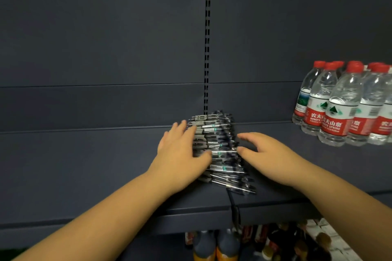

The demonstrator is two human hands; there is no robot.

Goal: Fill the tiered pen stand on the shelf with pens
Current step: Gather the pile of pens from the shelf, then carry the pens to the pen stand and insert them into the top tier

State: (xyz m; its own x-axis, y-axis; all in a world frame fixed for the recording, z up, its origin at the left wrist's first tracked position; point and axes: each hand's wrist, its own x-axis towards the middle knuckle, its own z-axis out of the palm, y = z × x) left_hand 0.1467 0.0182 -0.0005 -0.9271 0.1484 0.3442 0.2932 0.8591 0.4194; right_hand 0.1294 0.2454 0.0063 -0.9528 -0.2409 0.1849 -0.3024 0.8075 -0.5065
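On a dark shop shelf, seen from the head camera, two bare hands meet over a stand stacked with pens, which sits in the middle of the board just in front of the slotted upright on the back wall. The left hand lies with straight fingers spread over the pens' left ends, its thumb resting across one barrel, apparently pressing the rows level rather than gripping any. The right hand sits just beside the pens' right ends, fingers loosely bent toward them; whether they pinch a pen cannot be told through the blur. The stand looks full, with pens lying crosswise in rows from the near edge up toward the far wall, so the job appears close to done, with squaring up what remains. Well apart at far right stand water bottles with red caps; more bottles show on the lower shelf.
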